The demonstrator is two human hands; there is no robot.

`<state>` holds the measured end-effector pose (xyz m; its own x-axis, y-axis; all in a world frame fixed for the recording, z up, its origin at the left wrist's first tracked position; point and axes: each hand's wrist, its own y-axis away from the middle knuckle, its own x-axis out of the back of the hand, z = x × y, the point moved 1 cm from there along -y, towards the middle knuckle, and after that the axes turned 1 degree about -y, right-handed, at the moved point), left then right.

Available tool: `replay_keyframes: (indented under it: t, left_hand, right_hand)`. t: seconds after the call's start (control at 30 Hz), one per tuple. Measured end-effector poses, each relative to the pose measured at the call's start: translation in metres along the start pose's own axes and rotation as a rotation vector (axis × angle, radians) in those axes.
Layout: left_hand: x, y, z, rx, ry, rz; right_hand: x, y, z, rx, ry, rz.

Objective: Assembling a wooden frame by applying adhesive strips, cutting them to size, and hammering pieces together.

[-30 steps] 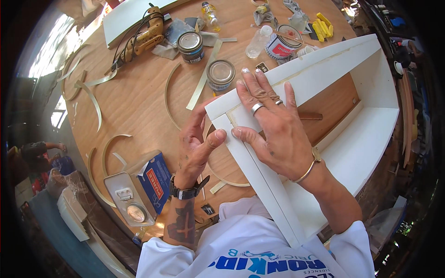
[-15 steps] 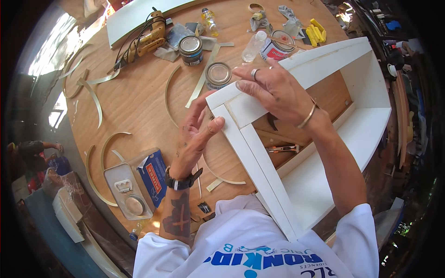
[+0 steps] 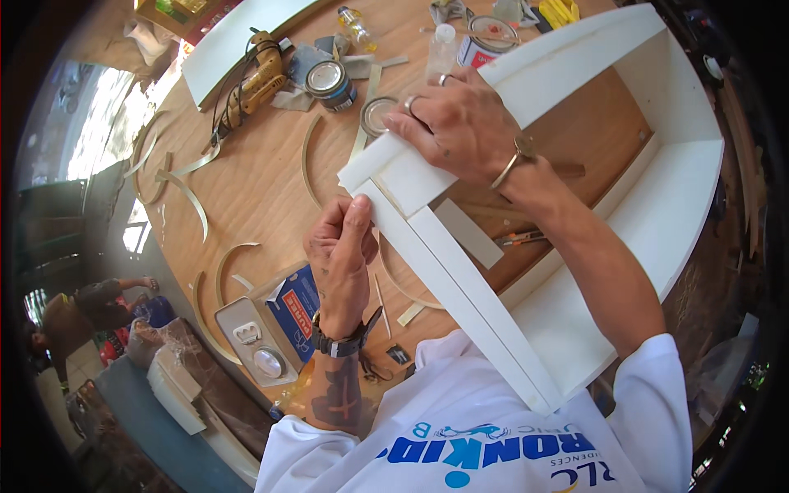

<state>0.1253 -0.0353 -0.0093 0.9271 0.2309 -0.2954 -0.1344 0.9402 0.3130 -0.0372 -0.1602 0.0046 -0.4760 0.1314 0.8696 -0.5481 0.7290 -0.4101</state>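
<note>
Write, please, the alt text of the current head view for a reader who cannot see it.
A person's right hand curls over one board of a white open frame, while the left hand, fingers curled, has its thumb at the frame's corner. A wooden table holds metal cans, a yellow corded power tool and thin curved strips.

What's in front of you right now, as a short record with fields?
Left hand: fingers curled, thumb at the white frame's left corner
Right hand: bent over the frame's far board
Seen through frame: orange tool
Beyond frame: clear bottle, blue can, yellow power tool
Near left wrist: blue box
</note>
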Motion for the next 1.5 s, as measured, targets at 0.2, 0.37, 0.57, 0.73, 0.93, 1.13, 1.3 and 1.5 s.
replay_keyframes:
  t: [0.2,0.37,0.57,0.73,0.93,1.13,1.3,1.5]
  left_hand:
    - [-0.011,0.004,0.012,-0.052,-0.373,0.171]
    - [-0.006,-0.002,0.012,-0.071,-0.384,0.083]
    - [0.003,-0.005,0.008,-0.027,-0.250,0.007]
    - [0.000,-0.001,0.009,-0.107,-0.263,0.024]
    - [0.010,-0.014,0.004,-0.092,-0.260,-0.062]
    - [0.004,-0.010,0.010,-0.122,-0.326,-0.029]
    - [0.002,-0.008,0.006,-0.142,-0.349,-0.016]
    - [0.007,-0.015,-0.001,-0.175,-0.321,-0.007]
  right_hand:
    - [-0.003,0.001,-0.002,-0.018,-0.006,-0.003]
    - [0.005,0.010,-0.006,-0.001,-0.083,0.018]
    - [0.066,0.086,-0.061,-0.002,-0.457,0.133]
    - [0.121,0.171,-0.087,-0.590,-0.344,-0.423]
    - [0.144,0.242,-0.134,-0.682,-0.204,-0.523]
    - [0.149,0.300,-0.153,-0.596,-0.013,-0.388]
    - [0.131,0.335,-0.160,-0.591,0.018,-0.203]
    - [0.131,0.336,-0.164,-0.611,-0.041,-0.077]
